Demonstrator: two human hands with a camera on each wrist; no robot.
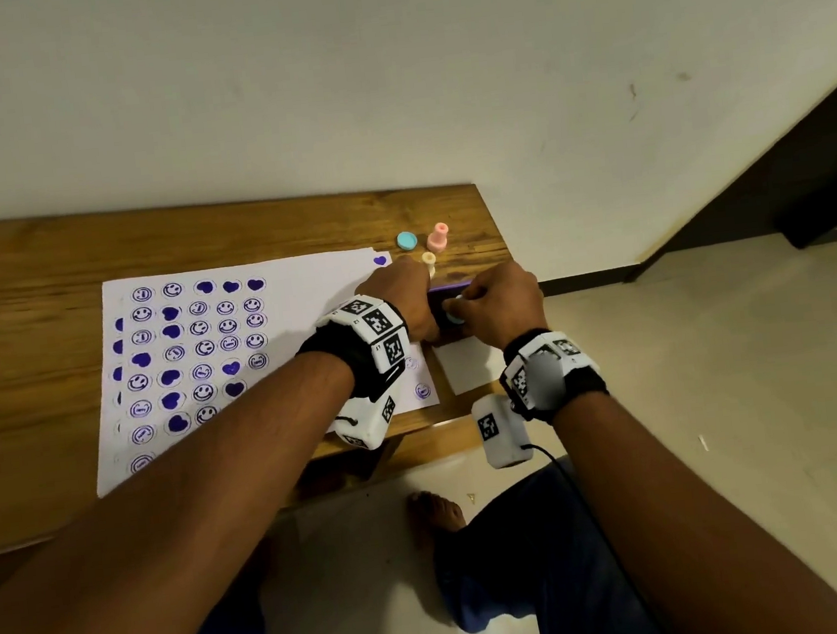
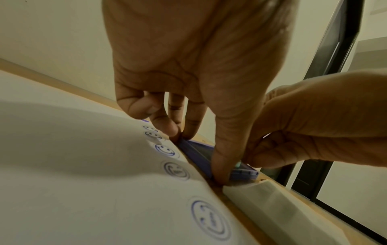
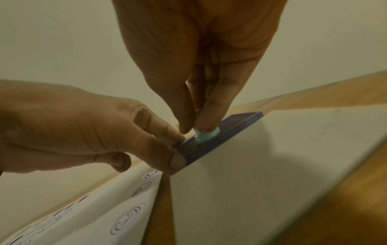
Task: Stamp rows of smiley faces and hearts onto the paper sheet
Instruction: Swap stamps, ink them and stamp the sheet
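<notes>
A white paper sheet (image 1: 301, 298) printed with rows of purple smiley faces and hearts lies on the wooden table (image 1: 39, 263). To its right sits a purple ink pad (image 1: 447, 288). My left hand (image 1: 404, 297) grips the ink pad (image 2: 196, 157) by its edge between thumb and fingertips. My right hand (image 1: 497, 298) pinches a small blue stamp (image 3: 206, 134) and presses it face down onto the ink pad (image 3: 230, 127). In the head view only a bit of the blue stamp (image 1: 453, 317) shows between the hands.
A blue cap (image 1: 407, 240), a pink stamp (image 1: 438, 237) and a cream stamp (image 1: 429, 260) stand behind the hands near the table's back right corner. A small white card (image 1: 468, 368) lies at the front right edge. A wall runs behind the table.
</notes>
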